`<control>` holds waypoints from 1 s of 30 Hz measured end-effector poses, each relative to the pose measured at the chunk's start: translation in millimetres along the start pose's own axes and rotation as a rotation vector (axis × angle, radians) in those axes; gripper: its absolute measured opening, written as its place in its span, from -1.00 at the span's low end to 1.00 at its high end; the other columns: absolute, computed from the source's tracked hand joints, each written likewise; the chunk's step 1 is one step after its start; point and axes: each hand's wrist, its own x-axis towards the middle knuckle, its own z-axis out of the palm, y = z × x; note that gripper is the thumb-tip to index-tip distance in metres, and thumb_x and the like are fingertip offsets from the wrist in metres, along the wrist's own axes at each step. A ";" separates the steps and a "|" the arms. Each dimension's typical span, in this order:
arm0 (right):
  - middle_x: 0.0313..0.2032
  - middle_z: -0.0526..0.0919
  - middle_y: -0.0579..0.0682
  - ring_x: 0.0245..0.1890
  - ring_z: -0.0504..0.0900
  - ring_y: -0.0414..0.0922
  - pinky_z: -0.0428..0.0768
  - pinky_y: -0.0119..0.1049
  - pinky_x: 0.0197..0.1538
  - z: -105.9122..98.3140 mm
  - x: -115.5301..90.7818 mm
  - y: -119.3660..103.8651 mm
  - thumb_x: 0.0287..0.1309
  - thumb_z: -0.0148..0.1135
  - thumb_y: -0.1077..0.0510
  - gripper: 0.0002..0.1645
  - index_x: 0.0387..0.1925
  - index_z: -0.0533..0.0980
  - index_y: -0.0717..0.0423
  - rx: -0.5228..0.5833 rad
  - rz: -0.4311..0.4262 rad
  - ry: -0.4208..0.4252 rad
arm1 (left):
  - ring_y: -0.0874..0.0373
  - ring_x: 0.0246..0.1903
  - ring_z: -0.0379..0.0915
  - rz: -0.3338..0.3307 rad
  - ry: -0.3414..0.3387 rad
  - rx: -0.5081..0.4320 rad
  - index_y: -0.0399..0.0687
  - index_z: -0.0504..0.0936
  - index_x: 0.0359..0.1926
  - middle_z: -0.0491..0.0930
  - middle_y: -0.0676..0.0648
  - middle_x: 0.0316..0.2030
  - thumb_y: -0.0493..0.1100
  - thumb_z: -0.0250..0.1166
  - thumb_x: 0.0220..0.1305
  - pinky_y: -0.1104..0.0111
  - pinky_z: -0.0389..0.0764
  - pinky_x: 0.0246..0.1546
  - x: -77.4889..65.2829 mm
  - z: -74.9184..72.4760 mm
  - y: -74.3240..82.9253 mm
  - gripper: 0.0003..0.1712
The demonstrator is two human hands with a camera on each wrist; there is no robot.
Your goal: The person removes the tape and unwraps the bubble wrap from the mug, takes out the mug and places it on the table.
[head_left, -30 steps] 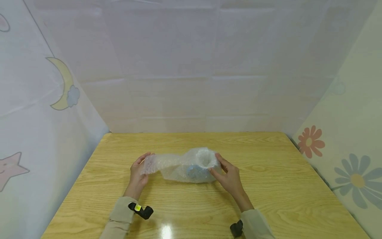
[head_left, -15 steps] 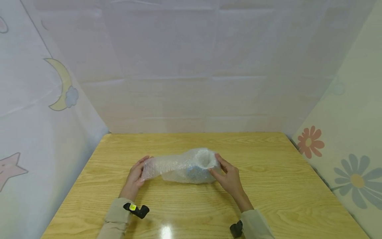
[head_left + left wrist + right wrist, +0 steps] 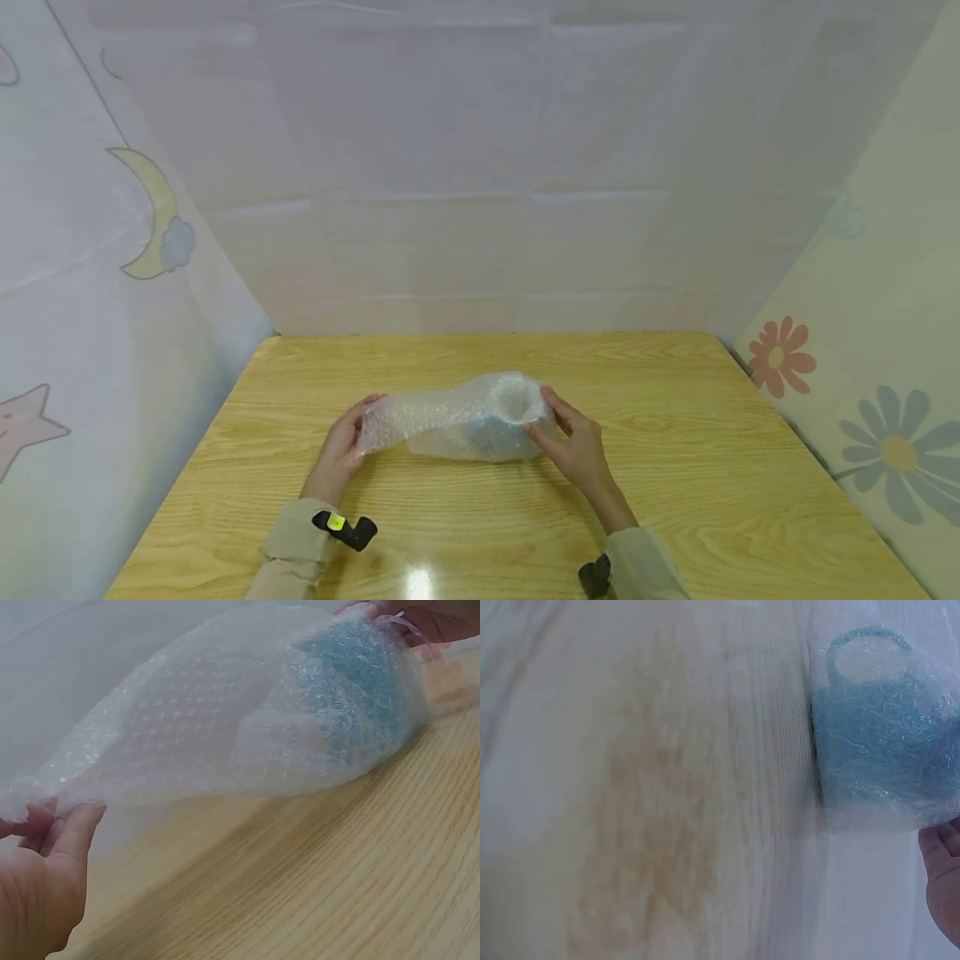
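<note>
Layers of clear bubble wrap (image 3: 438,412) surround a light blue mug (image 3: 491,429) lying on the table. Through the plastic, the right wrist view shows the blue mug body (image 3: 885,735) and its looped handle (image 3: 870,632). My left hand (image 3: 335,454) pinches the loose end of the wrap between thumb and fingers, holding it out to the left. On the other side, my right hand (image 3: 576,446) grips the wrapped bundle near its open, rolled end, thumb in front and fingers behind. In the left wrist view the wrap (image 3: 187,727) stretches between both hands.
A wooden table (image 3: 675,500) lies under the bundle, and its back edge meets a pale cloth wall (image 3: 480,167). Printed cloth stands at both sides, with a moon (image 3: 157,212) at left and flowers (image 3: 780,357) at right.
My left hand has shifted a little left and toward me, drawing the loose end of the bubble wrap out flatter. My right hand and the wrapped mug stay in place.
</note>
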 end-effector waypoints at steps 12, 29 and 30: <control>0.22 0.34 0.43 0.19 0.37 0.30 0.47 0.04 0.06 -1.4 -0.4 -1.1 0.08 0.38 0.39 -0.29 0.22 0.30 0.55 -0.012 -0.007 -0.001 | 0.18 -0.24 0.64 0.051 0.121 0.006 -0.21 0.68 -0.34 0.69 -0.11 -0.29 -0.52 0.08 0.35 0.46 0.57 -0.10 12.9 -3.7 -3.6 -0.71; 0.20 0.37 0.41 0.18 0.39 0.27 0.48 0.02 0.05 -0.3 -0.1 -2.9 0.06 0.39 0.39 -0.30 0.20 0.32 0.56 -0.020 0.004 0.002 | 0.23 -0.28 0.62 0.023 0.168 0.113 -0.16 0.67 -0.39 0.67 -0.04 -0.36 -0.55 0.05 0.34 0.51 0.57 -0.13 7.0 -7.0 -1.0 -0.65; 0.20 0.37 0.41 0.18 0.39 0.27 0.48 0.02 0.05 -0.4 0.0 -3.0 0.06 0.39 0.39 -0.30 0.20 0.32 0.56 -0.019 0.005 0.001 | 0.23 -0.28 0.62 0.024 0.170 0.120 -0.17 0.67 -0.37 0.67 -0.04 -0.36 -0.56 0.06 0.34 0.52 0.56 -0.13 8.0 -8.4 -1.3 -0.66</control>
